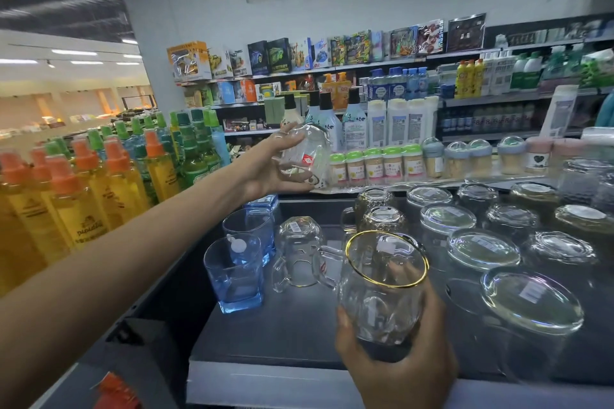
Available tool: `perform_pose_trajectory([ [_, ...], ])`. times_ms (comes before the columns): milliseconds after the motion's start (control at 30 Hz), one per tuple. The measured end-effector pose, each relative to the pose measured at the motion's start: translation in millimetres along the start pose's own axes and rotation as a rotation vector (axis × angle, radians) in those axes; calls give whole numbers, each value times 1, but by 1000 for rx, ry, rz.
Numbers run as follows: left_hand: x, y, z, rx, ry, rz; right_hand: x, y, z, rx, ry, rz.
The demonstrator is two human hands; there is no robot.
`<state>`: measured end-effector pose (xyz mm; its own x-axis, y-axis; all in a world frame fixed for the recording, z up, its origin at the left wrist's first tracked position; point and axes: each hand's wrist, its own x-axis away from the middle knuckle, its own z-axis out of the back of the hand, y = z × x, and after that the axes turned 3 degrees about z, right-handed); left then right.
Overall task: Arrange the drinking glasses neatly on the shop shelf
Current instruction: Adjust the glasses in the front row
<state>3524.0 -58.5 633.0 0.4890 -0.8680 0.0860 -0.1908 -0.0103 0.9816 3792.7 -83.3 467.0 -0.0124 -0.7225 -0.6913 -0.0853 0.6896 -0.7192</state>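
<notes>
Head view only.

- Left hand (265, 169): raised above the shelf's (292, 325) back-left corner, fingers and thumb wrapped round a clear glass (307, 156) with a red sticker. The glass is in the air and tilted off vertical. Can't tell which end is the mouth.
- Right hand (395, 365): gripping a gold-rimmed glass (382, 292) round its lower body. It's over the front edge, mid-shelf, with the mouth up and tipped toward the camera.
- Stock on the shelf:
  - Two blue tumblers (234, 272) stand upright along the left edge.
  - Clear handled mugs (299, 252) sit mouth-down just beside them.
  - Rows of upturned glasses (481, 249) fill the right half, front to back.

Key relation: the only bare deck is the front-left patch, between the front blue tumbler and the gold-rimmed glass. It sits down-left of the right hand and much nearer to it. The left hand is well apart from it, up and back.

My read: the right-hand glass goes down first. It would need flipping mouth-down, long axis vertical, to match the rows.

Risk: its handle or rim could clip the nearest mug.
</notes>
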Motion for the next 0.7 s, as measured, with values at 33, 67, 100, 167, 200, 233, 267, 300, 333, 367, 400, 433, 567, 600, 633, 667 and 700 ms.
perform_pose_trajectory([
  [33,-1,0,0,45,0,1,0,1,0,5,1,4],
  [67,-1,0,0,81,4,1,0,1,0,9,3,5],
  [100,-1,0,0,101,16,-1,0,2,0,13,5,6],
  [167,-3,-1,0,128,46,1,0,2,1,16,7,8],
  [200,-2,-1,-2,148,58,10,1,3,1,14,7,6],
  [233,-1,-2,-3,164,62,18,0,3,1,10,5,2],
  [267,0,-3,-4,169,65,19,1,3,1,8,-1,-2],
  [300,0,-3,-5,164,74,17,1,4,2,9,-8,-7],
  [333,1,-4,-6,152,85,12,1,4,2,11,-13,-10],
  [367,1,-4,-7,137,93,6,1,4,2,13,-15,-14],
  [400,1,-4,-7,123,98,3,1,4,3,14,-16,-16],
  [433,2,-4,-7,102,97,1,1,3,3,12,-15,-16],
  [567,4,0,-9,-88,92,-16,0,2,3,-3,-9,-10],
  [600,3,2,-9,-126,86,-26,0,3,3,0,-11,-12],
  [633,3,4,-10,-165,79,-41,0,3,4,4,-15,-13],
  [667,2,6,-11,-207,76,-58,0,4,4,6,-18,-15],
  [700,2,8,-12,-258,67,-68,1,4,4,1,-17,-18],
])
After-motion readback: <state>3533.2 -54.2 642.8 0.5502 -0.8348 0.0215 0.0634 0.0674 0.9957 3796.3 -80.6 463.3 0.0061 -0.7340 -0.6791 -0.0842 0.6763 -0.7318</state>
